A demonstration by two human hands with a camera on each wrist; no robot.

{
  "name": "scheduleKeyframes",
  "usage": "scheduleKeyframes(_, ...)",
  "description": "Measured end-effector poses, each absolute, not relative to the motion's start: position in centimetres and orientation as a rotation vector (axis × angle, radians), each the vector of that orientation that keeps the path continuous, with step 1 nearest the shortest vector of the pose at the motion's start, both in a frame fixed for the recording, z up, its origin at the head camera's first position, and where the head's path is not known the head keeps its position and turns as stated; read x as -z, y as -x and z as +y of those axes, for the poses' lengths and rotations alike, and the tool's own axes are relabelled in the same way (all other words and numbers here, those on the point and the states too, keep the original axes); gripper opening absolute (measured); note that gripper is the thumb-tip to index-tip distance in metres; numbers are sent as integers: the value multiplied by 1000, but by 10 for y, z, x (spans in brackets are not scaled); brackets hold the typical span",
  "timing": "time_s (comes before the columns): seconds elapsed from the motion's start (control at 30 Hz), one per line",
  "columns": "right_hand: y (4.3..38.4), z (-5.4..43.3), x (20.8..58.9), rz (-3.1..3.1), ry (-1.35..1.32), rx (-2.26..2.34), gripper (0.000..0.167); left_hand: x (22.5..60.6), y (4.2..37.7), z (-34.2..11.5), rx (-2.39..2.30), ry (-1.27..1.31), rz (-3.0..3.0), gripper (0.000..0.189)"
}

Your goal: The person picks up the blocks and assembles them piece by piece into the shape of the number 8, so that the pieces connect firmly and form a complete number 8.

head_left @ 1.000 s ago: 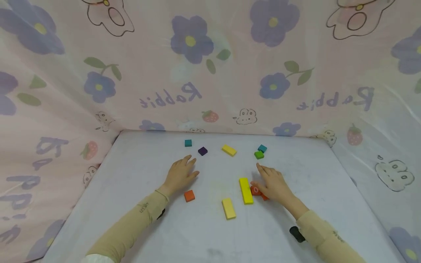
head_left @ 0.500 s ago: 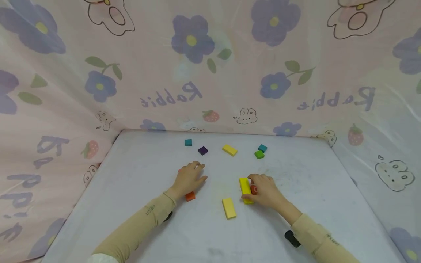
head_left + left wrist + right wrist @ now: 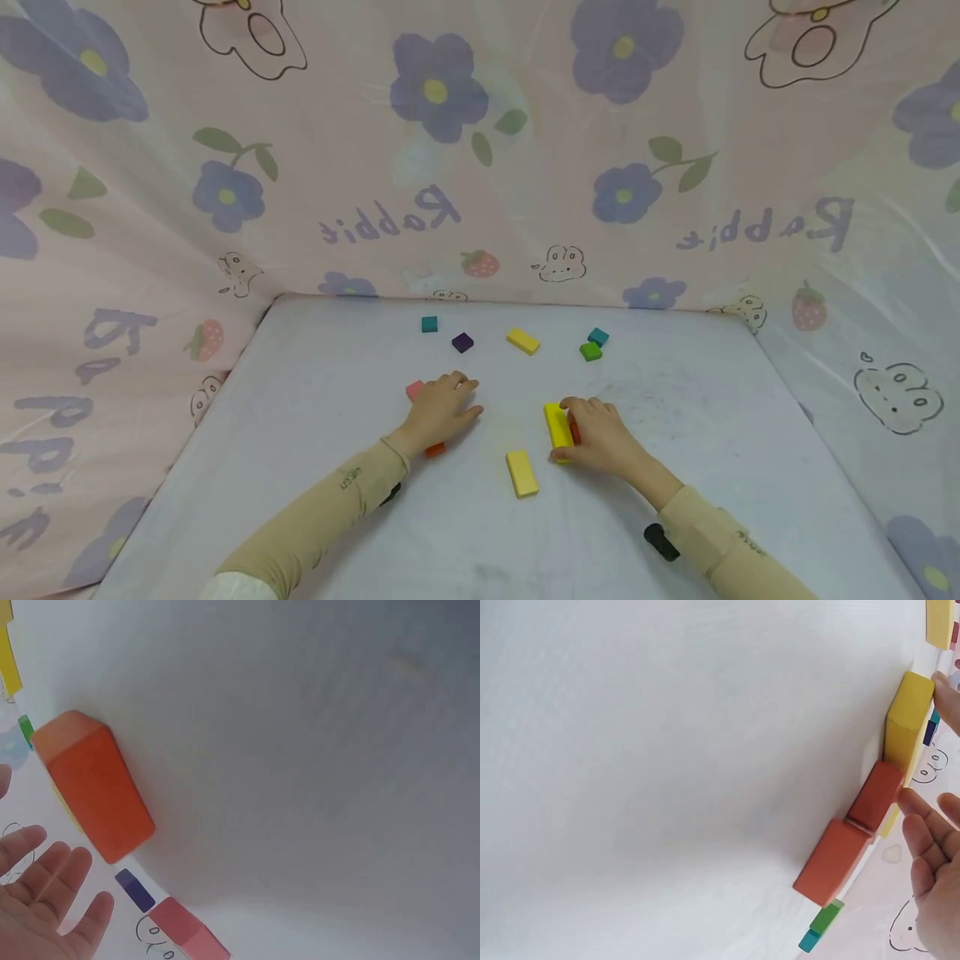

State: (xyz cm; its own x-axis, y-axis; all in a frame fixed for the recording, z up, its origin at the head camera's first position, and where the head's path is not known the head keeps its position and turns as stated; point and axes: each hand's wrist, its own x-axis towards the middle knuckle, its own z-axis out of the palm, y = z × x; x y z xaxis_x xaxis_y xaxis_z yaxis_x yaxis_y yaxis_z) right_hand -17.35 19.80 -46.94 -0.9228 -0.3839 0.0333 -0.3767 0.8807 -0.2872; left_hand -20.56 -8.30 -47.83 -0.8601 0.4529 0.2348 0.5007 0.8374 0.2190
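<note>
Bright yellow block lies on the white tabletop, with the right hand's thumb and fingers curled around its ends. Two reddish blocks sit end to end beside it, mostly hidden by that hand in the head view. The left hand, loosely spread, holds nothing, covering much of an orange block and part of a pink block. Farther back, a green block touches a teal block.

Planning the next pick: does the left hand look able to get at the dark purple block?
Probably yes. The left hand looks open and empty, and the dark purple block lies just ahead of it, with nothing visible between them; the pink block sits off to the left.
</note>
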Motion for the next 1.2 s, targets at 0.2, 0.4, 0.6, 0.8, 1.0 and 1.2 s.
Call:
scheduleKeyframes(0.2, 175, 198, 472, 3031, 674, 451, 66, 478, 204, -79, 398, 763, -2863, 45)
scheduleKeyframes(0.4, 176, 193, 468, 3012, 696, 482, 60, 476, 203, -74, 400, 795, -2879, 44)
scheduleKeyframes(0.6, 181, 186, 467, 2960, 746, 434, 52, 478, 203, -68, 312, 831, -2910, 46)
scheduleKeyframes(0.8, 187, 184, 469, 2984, 846, 411, 46, 477, 205, -58, 244, 916, -2945, 52)
scheduleKeyframes(1.0, 190, 184, 471, 3009, 939, 416, 39, 474, 206, -48, 144, 987, -2953, 51)
scheduleKeyframes(1.2, 190, 184, 473, 3038, 963, 419, 39, 477, 205, -44, 130, 1007, -2900, 39)
